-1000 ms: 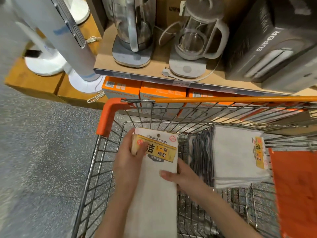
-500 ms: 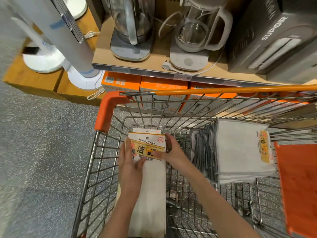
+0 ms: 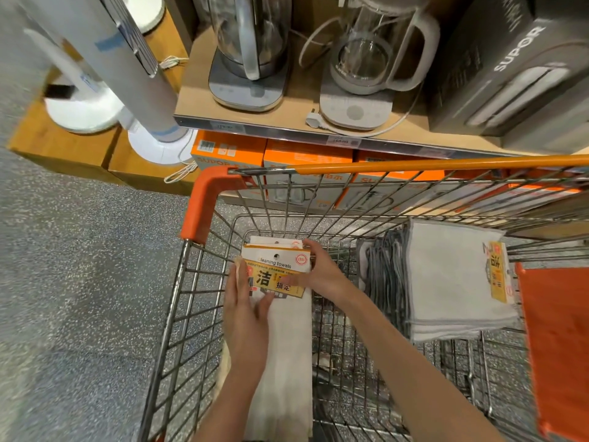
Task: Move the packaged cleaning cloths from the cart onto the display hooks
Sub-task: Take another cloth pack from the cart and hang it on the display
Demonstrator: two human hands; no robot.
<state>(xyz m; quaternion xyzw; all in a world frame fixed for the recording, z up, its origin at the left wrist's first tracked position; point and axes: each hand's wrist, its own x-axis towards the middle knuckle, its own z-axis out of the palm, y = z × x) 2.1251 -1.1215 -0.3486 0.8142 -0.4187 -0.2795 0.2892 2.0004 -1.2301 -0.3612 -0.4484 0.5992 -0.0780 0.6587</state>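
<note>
Both hands are inside the wire cart (image 3: 178, 317) at its front left corner. They hold a stack of packaged cleaning cloths (image 3: 287, 346): long white cloths topped by yellow and white header cards that read "cleaning towels". My left hand (image 3: 247, 317) lies against the stack's left side, fingers on the card. My right hand (image 3: 320, 272) pinches the cards' upper right corner. A second pile of white and grey cloths (image 3: 446, 282) with a yellow label leans on edge further right in the cart. No display hooks are in view.
The cart's orange handle bar (image 3: 414, 165) runs across in front of a shelf with two glass kettles (image 3: 366, 59), a dark SUPOR box (image 3: 516, 74) and orange boxes (image 3: 306, 161) below. White tower fans (image 3: 127, 68) stand left on wooden platforms. An orange flap (image 3: 557, 346) fills the cart's right side.
The cloth stack and both hands have sunk deeper into the cart. My right hand moved from the cloth's lower right side up to the header cards' top corner.
</note>
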